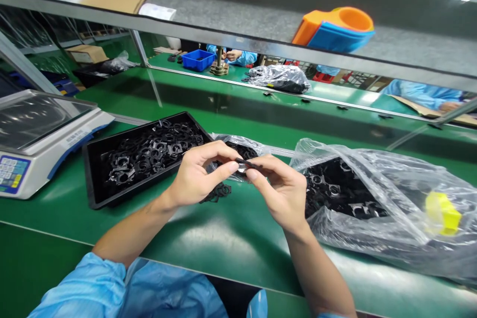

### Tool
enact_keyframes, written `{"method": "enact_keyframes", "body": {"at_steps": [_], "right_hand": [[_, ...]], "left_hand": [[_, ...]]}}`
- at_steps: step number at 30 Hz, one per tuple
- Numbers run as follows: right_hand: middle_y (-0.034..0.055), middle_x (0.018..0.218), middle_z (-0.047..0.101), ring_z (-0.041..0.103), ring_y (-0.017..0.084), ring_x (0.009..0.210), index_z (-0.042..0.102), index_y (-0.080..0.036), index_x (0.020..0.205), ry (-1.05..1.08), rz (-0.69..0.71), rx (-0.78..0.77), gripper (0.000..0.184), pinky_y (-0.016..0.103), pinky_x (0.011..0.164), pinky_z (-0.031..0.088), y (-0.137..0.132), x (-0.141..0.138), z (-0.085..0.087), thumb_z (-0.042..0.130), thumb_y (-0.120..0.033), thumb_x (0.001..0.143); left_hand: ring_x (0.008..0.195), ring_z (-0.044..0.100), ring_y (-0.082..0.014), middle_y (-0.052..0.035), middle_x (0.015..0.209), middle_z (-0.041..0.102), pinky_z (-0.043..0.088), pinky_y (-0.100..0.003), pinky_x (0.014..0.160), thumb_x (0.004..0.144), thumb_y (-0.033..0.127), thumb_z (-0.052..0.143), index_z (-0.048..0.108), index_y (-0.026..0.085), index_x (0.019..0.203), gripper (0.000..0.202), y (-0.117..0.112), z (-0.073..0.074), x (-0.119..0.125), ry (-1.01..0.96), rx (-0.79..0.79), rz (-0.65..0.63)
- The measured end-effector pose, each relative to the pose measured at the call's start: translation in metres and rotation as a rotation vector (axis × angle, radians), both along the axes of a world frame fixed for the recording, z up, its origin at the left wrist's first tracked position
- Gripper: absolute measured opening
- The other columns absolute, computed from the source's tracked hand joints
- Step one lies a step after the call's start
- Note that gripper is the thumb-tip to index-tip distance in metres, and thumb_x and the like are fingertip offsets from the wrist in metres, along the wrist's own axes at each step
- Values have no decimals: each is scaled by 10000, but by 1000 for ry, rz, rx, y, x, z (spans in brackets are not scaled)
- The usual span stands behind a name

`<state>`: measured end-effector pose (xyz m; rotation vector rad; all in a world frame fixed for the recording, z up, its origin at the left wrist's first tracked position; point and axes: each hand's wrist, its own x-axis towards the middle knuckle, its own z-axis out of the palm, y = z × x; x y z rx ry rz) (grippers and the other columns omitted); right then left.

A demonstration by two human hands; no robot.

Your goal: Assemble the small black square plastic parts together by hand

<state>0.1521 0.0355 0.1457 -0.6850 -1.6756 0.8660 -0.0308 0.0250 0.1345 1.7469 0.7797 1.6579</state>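
Between my two hands, raised over the green bench, is a small flat black plastic part (248,163). My left hand (203,171) pinches one end of it between thumb and fingers. At the other end, my right hand (281,184) pinches it the same way. The part is seen almost edge-on, so its shape is partly hidden. Below my left hand lies a small pile of black ring-shaped parts (218,192). To the left, a black tray (136,194) holds many similar parts. Behind my hands sits a clear bag (238,140) with more black parts.
A large clear plastic bag (406,198) of black parts with a yellow piece (442,212) lies at right. A weighing scale (48,134) stands at left. Overhead runs a shelf (231,5) bearing orange and blue holders (335,30). Co-workers in blue sleeves (421,93) sit across.
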Motion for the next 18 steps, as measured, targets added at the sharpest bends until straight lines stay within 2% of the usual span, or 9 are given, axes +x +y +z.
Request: {"method": "enact_keyframes", "body": {"at_steps": [5, 10, 14, 18], "right_hand": [[7, 713, 668, 617, 145, 623, 808, -247, 911, 0, -13, -25, 99, 282, 583, 503, 0, 4, 1, 760, -189, 848], [-12, 696, 684, 628, 121, 555, 797, -241, 839, 105, 58, -209, 29, 266, 571, 542, 4, 3, 4, 811, -239, 814], [-15, 704, 705, 656, 135, 564, 790, -239, 838, 149, 140, -385, 174, 280, 583, 599, 6, 2, 4, 883, -350, 740], [-14, 703, 702, 667, 143, 577, 793, -240, 859, 155, 148, -411, 234, 287, 583, 616, 6, 3, 2, 893, -403, 724]], "left_hand": [[770, 694, -126, -27, 840, 748, 568, -199, 712, 862, 152, 750, 763, 176, 917, 62, 0, 0, 2, -53, -74, -56], [690, 689, -119, -22, 788, 746, 576, -190, 654, 834, 218, 794, 758, 161, 894, 91, 3, 0, 3, -99, -205, -114], [642, 680, -115, -19, 751, 731, 574, -190, 613, 835, 279, 801, 746, 151, 880, 146, 4, 0, 2, -146, -247, -155], [591, 657, -109, -6, 697, 700, 557, -192, 571, 833, 313, 806, 738, 147, 851, 180, 5, 0, 1, -136, -269, -159]]}}
